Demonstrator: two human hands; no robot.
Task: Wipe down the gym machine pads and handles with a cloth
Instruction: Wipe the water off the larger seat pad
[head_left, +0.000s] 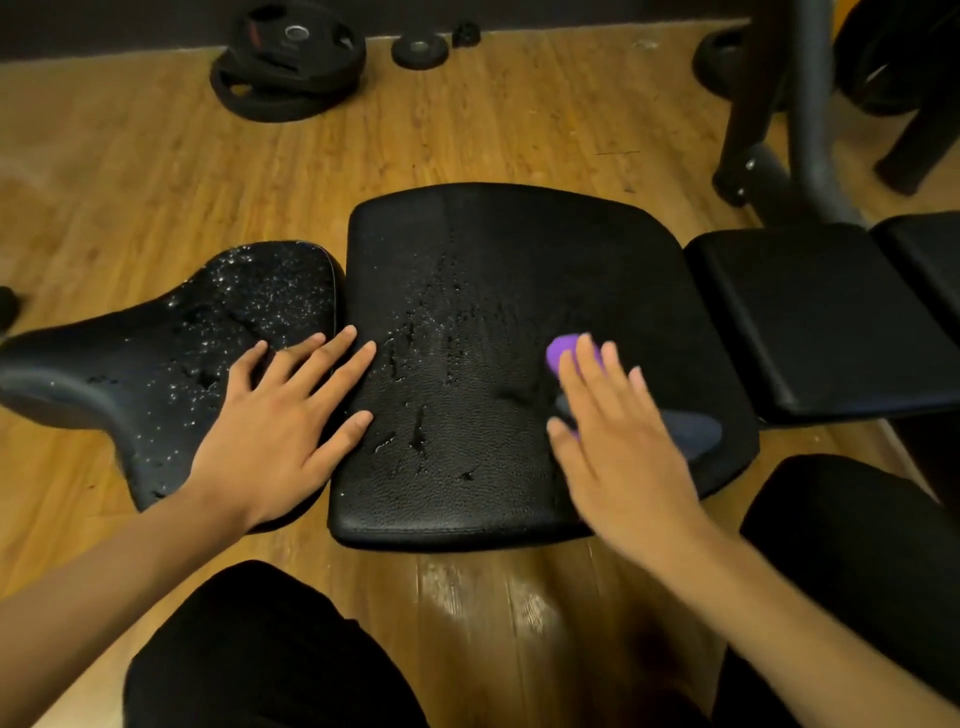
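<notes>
left hand (270, 421): flat, fingers spread | right hand (618, 441): flat, blurred

Purple cloth (562, 353), black pads (498, 291)

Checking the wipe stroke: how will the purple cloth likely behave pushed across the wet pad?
Probably floppy: the purple cloth lies flattened under the right hand, so it may bunch. Droplets on the middle pad suggest it glides easily, then grows heavier as it soaks.
</notes>
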